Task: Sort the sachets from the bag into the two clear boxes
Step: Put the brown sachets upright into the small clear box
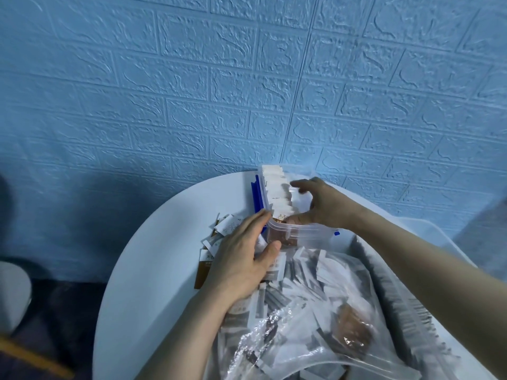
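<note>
A clear box [310,233] stands on the round white table [142,270], against the wall. A row of upright white and brown sachets [275,192] fills its left side. My right hand [318,204] reaches into the box, fingers and thumb curled round the near end of that row. My left hand [241,256] lies flat against the box's left front corner, thumb on its front wall. A clear plastic bag [323,319] full of sachets lies in front of the box. Loose sachets [227,229] lie left of the box, partly under my left hand.
A blue lid or clip part [257,198] stands along the box's left side. A second clear container's rim [428,229] shows at the right, behind my right forearm. The blue brick-pattern wall [247,91] rises directly behind the table. Dark floor lies to the left.
</note>
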`<state>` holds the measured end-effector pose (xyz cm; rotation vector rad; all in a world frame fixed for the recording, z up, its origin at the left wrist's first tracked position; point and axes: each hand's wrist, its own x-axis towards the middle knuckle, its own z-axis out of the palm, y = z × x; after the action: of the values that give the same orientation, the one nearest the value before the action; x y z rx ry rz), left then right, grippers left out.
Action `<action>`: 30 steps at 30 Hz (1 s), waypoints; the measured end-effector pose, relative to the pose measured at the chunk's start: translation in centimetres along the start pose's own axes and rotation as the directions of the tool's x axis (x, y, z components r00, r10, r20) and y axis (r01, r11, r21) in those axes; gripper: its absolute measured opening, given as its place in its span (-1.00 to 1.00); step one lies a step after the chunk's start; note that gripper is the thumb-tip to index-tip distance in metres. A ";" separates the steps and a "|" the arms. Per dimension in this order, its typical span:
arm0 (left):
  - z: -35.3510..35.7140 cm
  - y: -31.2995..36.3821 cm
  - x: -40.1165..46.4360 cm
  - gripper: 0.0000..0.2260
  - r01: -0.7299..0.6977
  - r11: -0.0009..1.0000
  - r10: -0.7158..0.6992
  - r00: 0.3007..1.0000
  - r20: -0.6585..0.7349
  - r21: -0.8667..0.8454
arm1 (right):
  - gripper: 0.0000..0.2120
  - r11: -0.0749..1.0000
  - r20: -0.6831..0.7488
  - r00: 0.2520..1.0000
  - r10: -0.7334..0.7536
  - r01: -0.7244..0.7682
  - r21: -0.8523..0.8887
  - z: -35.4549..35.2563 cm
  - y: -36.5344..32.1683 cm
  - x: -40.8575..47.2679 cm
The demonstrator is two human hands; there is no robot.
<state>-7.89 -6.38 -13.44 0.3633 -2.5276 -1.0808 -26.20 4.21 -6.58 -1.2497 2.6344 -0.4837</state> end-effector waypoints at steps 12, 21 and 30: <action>0.0 0.0 0.1 -0.45 -0.011 1.000 0.010 1.000 -0.017 -0.024 | -0.57 0.975 0.236 0.952 0.194 -0.213 0.061 1.4 -1.5 1.6; 0.1 -0.4 0.3 -0.45 -0.029 0.999 0.029 0.999 -0.021 -0.027 | -0.52 0.979 0.209 0.964 0.165 -0.186 0.088 0.7 -1.4 0.6; -1.1 0.3 -0.7 -0.51 -0.011 1.000 0.010 0.999 -0.051 -0.028 | -0.61 0.998 -0.141 0.989 -0.052 0.056 0.028 -4.9 -4.7 -10.4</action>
<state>-6.81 -6.58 -12.65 0.3646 -2.4647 -1.0889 -17.76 10.53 0.02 -1.3266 2.7005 -0.6424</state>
